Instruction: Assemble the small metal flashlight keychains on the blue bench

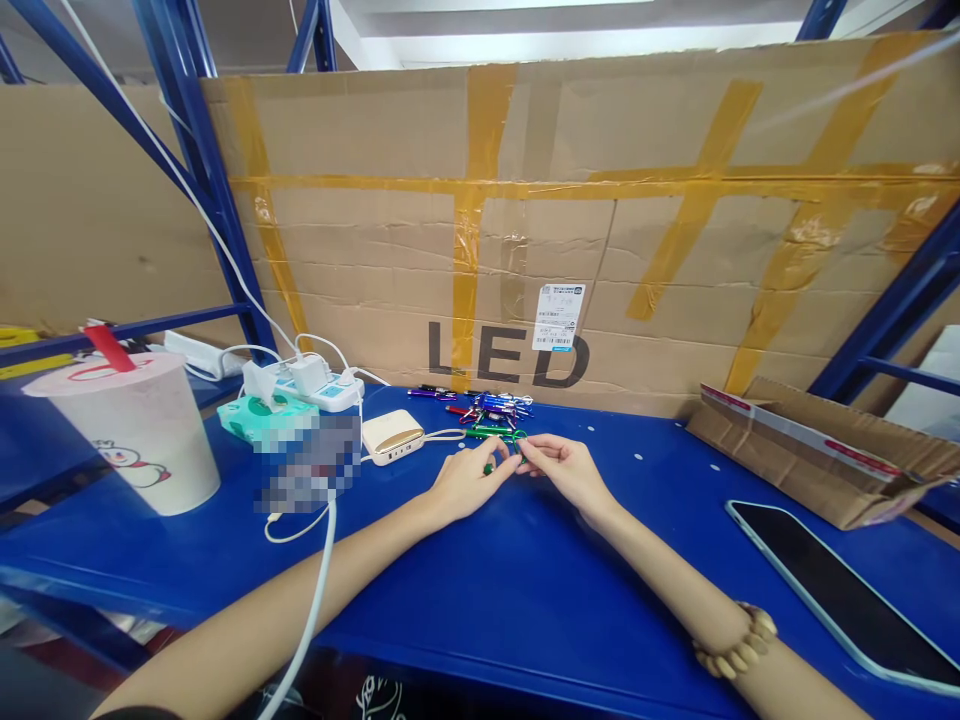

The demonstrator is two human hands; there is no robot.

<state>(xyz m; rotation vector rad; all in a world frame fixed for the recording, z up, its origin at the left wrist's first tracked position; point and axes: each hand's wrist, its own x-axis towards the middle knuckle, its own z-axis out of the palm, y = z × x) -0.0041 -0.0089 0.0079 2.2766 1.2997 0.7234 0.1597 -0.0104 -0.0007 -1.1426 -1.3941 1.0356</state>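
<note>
My left hand [469, 480] and my right hand [566, 470] meet over the blue tabletop, fingertips almost touching. Between them is a small green metallic piece with a clip-like loop [519, 437]; its exact kind is too small to make out. The fingers of both hands are pinched on it, and part of it is hidden by my left fingers. Just beyond my hands lies a pile of slim, shiny pieces with metal clips [499, 405], mostly blue, with some red and purple. A green slim piece [480, 433] lies at its near side.
A cream power bank [393, 437] with a strap, a teal tissue pack [266, 415], a white power strip [322, 388] and a large drink cup [142, 430] stand left. On the right are a phone [840, 590] and an open cardboard box [810, 450]. Taped cardboard [375, 260] walls the back.
</note>
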